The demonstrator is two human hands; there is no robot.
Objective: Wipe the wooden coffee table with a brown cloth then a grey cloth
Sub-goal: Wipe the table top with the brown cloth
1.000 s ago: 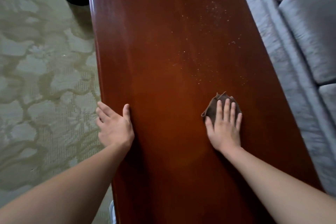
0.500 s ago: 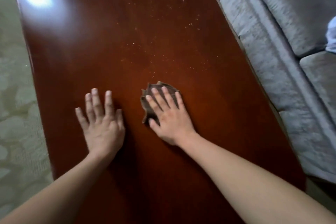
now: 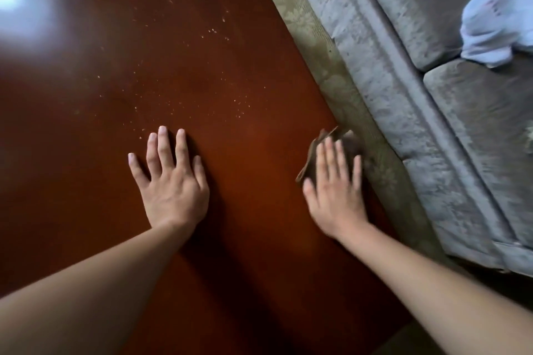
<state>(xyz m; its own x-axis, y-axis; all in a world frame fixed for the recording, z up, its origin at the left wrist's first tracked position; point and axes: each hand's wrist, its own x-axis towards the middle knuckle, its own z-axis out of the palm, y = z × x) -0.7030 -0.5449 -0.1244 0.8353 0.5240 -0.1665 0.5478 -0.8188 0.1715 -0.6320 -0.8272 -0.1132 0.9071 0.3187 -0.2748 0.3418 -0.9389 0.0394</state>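
Over at the counter [image 3: 245, 66] edge nearest the sofa [image 3: 403, 81], your flat right hand [image 3: 334, 190] presses the brown cloth [image 3: 350, 143], left hand [image 3: 173, 184] lying open mid-counter, so I'd say brown-cloth pass, with those crumbs [image 3: 239, 106] up ahead next.

My right grip [image 3: 334, 196] lies on the cloth [image 3: 346, 144] at the tabletop [image 3: 245, 81] edge, my left grip [image 3: 173, 184] to its left, the sofa [image 3: 432, 95] to its right.
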